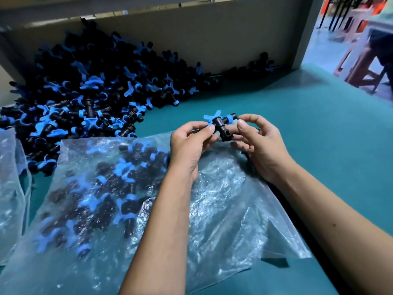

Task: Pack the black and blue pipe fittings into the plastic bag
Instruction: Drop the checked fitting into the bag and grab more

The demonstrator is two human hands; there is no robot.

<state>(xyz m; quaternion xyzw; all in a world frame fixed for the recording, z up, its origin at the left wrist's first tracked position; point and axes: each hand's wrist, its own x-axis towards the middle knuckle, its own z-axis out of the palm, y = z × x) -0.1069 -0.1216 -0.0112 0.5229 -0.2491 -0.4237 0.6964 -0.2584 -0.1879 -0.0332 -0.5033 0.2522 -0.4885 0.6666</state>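
Observation:
A black and blue pipe fitting (221, 124) is held just above the far edge of a clear plastic bag (223, 209). My left hand (189, 145) pinches its left end between thumb and fingers. My right hand (258, 143) pinches its right end with curled fingers. Several fittings (106, 188) lie inside the bag, in its left half. A big heap of loose fittings (85, 88) covers the table at the far left.
The green table (308, 135) runs out to the right. A cardboard wall (202, 39) stands behind the heap. A second clear bag (10, 188) lies at the left edge. Stools (361, 60) stand on the floor beyond the table at the far right.

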